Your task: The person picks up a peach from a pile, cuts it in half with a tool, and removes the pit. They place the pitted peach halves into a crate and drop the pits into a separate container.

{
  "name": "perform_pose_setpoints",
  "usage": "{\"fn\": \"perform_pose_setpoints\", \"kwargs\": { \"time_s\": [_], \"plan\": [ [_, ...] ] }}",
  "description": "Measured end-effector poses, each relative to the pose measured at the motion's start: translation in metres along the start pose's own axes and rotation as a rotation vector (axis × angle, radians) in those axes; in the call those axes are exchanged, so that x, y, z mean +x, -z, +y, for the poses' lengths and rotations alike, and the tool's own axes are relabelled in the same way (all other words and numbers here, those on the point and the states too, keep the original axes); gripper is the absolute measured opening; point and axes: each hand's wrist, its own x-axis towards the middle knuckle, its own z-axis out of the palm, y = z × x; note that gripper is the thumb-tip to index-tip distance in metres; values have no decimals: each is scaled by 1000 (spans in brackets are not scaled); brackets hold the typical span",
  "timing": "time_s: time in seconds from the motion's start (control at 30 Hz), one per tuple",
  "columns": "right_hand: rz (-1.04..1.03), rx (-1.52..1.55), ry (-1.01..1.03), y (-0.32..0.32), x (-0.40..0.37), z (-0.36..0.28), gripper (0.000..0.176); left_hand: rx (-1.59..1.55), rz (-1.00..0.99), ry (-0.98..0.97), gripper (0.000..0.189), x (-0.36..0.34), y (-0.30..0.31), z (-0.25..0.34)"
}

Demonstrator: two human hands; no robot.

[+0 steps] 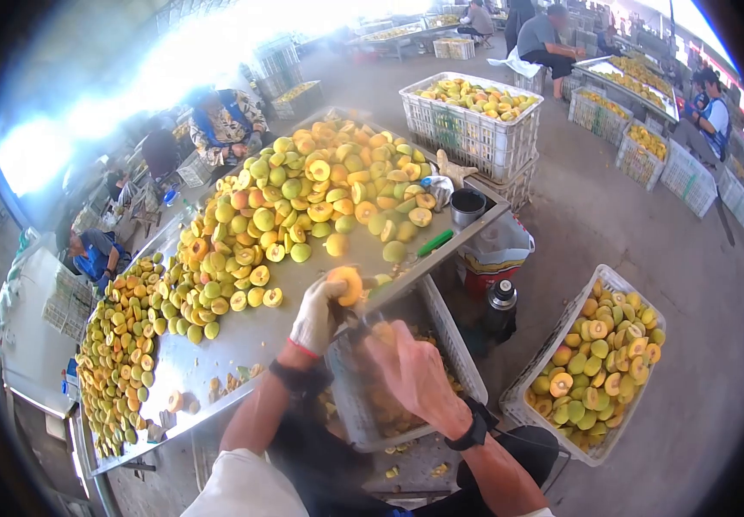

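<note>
My left hand [312, 317], in a white glove, is closed on a peach half [345, 286] with orange flesh, held above the metal table's near edge. Just right of it and lower, my right hand [415, 370] is bare and closed. Something small and dark shows blurred at its fingertips, and I cannot make out its kind. Beneath both hands stands a white plastic crate [462, 358] with blurred scraps inside. Beyond the left hand, a large heap of halved yellow-green peaches [264, 220] covers much of the table [299, 284]. A green-handled tool [434, 243] lies by the table's right edge.
A dark cup [468, 205] stands at the table's right corner. Below are a bag [497, 246] and a thermos [502, 297]. A crate of peach halves [660, 332] sits on the floor at right; stacked crates [475, 133] stand behind. Several people work farther off.
</note>
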Motion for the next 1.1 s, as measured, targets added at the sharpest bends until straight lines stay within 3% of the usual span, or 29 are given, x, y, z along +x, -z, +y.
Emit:
{"fn": "perform_pose_setpoints", "kwargs": {
  "time_s": [0.13, 0.27, 0.3, 0.43, 0.83, 0.93, 1.1],
  "plan": [
    [3, -25, -33, -3, -2, -4, 34, 22, 35, -104, 49, -36, -27, -5],
    [-49, -102, -62, -2, -6, -7, 33, -196, -30, -124, 53, -46, -25, -28],
    [-55, -130, 19, -4, -7, -2, 27, -140, -15, -145, 64, -45, -27, -31],
    [-32, -114, 25, -9, -4, -1, 26, 77, 94, -182, 69, -47, -35, -32],
    [4, -143, -5, -29, 6, 12, 23, 218, 213, -347, 60, -40, -43, -33],
    [-45, -122, -93, -35, 5, 16, 18, 273, 254, -416, 56, -39, -48, -37],
    [-122, -154, -49, -37, 3, 26, 15, 338, 296, -492, 52, -40, -52, -42]
  ]
}}
